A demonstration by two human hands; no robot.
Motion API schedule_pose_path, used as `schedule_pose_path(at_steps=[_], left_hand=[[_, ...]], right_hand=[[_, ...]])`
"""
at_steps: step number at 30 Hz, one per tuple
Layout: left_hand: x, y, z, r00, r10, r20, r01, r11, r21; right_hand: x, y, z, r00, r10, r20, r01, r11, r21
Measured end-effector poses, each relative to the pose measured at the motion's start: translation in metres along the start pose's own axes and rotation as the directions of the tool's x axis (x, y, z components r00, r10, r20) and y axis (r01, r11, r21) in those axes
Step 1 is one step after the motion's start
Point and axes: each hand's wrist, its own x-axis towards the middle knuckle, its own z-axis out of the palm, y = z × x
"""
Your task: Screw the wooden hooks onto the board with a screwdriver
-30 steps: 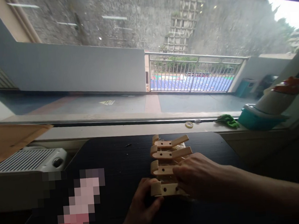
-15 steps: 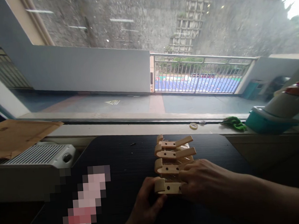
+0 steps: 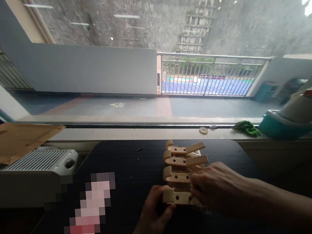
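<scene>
Several pale wooden hooks (image 3: 179, 178), each with a curled left end and dark holes, lie in a row on the dark table. Two of the farther ones have slanted flat right ends. Clear plastic film (image 3: 195, 153) shows beneath and between them. My left hand (image 3: 155, 209) is closed around the curled end of the nearest wooden hook (image 3: 181, 197), thumb in front and fingers behind. Over that hook's right end, my right hand (image 3: 216, 184) is curled with bent fingers pressing on it. The fingertips are hidden behind the knuckles.
The black table (image 3: 127, 169) meets a white window sill holding a tape roll (image 3: 203, 130) and a green cloth (image 3: 246, 128). A teal bin (image 3: 276, 126) stands at right. At left, a brown envelope (image 3: 21, 140) lies on a white slatted unit (image 3: 47, 162). A pixelated patch covers the lower left.
The view has shifted slightly. My right hand has moved a little to the right, baring more of the nearest hook's second hole. My left hand keeps its hold.
</scene>
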Motion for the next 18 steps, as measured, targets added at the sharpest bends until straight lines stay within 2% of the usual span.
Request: schedule_pose_path(at_steps=[3,7,10,14,18], left_hand=[[0.002,0.005,-0.001,1.0,-0.014,0.017,0.014,1.0,-0.008],[0.004,0.01,-0.002,0.999,-0.046,0.026,0.046,0.999,-0.012],[0.004,0.009,-0.002,0.999,-0.045,0.012,0.045,0.999,-0.015],[0.004,0.005,-0.001,0.999,-0.039,0.012,0.039,0.999,-0.027],[0.004,0.004,-0.001,0.999,-0.033,0.019,0.033,0.999,-0.02]], right_hand=[[-0.004,0.002,-0.008,1.0,-0.013,0.009,0.012,0.999,0.036],[-0.009,0.003,-0.017,0.993,-0.119,0.01,0.118,0.989,0.094],[-0.009,0.002,-0.015,0.986,-0.164,0.026,0.161,0.984,0.071],[-0.006,0.002,-0.01,0.986,-0.161,0.036,0.161,0.987,0.004],[-0.004,0.002,-0.012,0.982,-0.171,0.082,0.171,0.985,0.009]])
